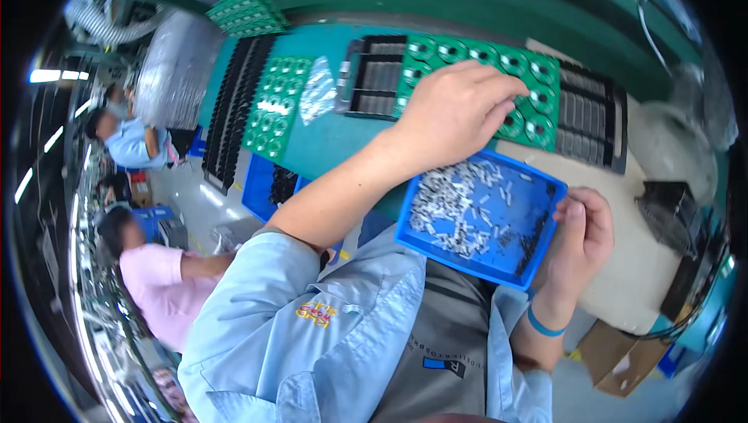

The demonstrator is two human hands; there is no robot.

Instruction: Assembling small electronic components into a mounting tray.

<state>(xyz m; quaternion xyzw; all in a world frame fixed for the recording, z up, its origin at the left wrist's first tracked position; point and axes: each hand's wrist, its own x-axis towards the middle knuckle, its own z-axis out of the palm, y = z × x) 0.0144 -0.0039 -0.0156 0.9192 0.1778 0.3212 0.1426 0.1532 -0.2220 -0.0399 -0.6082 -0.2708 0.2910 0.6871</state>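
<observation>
My left hand (460, 111) reaches over a green circuit board panel (418, 51) with rows of round sections. Its thumb and index finger are pinched close to the board; anything between them is too small to make out. The panel lies on a black slotted frame (590, 115). Below it, a blue bin (471, 266) holds many small white and clear pieces (452, 205), with dark bits on its right side. At the bin's right rim is my right hand (586, 232), fingers curled and thumb against the index finger; what they hold is hidden.
Left on the teal bench are another green panel (274, 107), a clear plastic bag (318, 89) and black toothed racks (238, 103). A blue bin (257, 188) with black parts stands below them. Co-workers (160, 283) are at left; a cardboard box (623, 357) is lower right.
</observation>
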